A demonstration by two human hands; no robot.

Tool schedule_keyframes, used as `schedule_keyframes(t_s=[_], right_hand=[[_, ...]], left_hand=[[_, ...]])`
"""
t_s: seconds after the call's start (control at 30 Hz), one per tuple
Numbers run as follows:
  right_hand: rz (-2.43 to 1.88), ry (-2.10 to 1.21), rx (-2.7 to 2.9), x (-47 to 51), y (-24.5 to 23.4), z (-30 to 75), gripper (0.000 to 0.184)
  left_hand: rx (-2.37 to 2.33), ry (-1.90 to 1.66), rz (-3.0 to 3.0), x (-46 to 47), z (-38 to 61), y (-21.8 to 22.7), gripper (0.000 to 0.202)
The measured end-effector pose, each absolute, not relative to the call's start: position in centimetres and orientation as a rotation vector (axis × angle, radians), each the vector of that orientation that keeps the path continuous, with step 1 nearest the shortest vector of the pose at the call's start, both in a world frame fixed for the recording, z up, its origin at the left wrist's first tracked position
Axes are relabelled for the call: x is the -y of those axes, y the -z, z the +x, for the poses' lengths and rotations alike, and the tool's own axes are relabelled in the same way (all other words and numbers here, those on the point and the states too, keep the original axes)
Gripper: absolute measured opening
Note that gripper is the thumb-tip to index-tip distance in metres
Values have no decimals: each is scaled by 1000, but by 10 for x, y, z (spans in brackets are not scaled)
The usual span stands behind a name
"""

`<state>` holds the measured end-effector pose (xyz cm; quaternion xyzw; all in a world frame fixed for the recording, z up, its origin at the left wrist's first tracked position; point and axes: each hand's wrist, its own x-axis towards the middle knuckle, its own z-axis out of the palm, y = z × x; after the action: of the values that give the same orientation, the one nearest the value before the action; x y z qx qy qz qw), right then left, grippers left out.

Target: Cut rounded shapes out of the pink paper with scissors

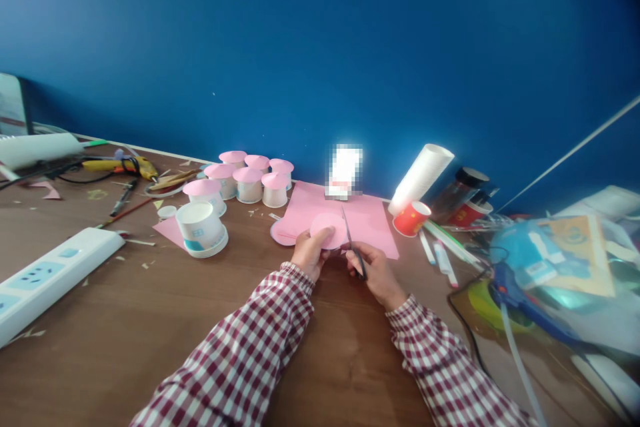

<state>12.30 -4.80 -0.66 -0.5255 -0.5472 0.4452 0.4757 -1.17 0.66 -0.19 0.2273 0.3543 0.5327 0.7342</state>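
Observation:
My left hand (311, 252) pinches a round pink paper disc (330, 227) by its near left edge, thumb on top. My right hand (377, 270) grips the black handles of a pair of scissors (350, 238), whose blades point away from me along the disc's right side. Beneath the disc lies a larger pink paper sheet (367, 217), with another rounded pink piece (283, 232) at its left. To the left stand several white paper cups topped with pink paper cones (249, 177). Nearer me is a plain white cup with a blue print (199, 223).
A white power strip (55, 280) lies at the left, with a yellow glue gun (123, 165) behind it. On the right are a stack of white cups (421, 177), a red paper cup (412, 218), markers (445, 263) and a blue glue gun (530, 310). A blue wall (280, 47) closes the back.

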Motion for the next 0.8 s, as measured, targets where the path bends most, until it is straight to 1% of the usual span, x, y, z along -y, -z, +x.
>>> schedule_keyframes(t_s=[0.37, 0.57, 0.8], right_hand=[[-1295, -1076, 1345, 47, 7, 123, 35], [-1272, -1065, 1317, 46, 13, 125, 32], [-1264, -1078, 1308, 47, 9, 123, 33]], left_hand=[[-803, -1170, 491, -7, -12, 1, 28], [-746, -1134, 568, -3, -11, -2, 39], [-753, -1159, 516, -3, -10, -1, 28]])
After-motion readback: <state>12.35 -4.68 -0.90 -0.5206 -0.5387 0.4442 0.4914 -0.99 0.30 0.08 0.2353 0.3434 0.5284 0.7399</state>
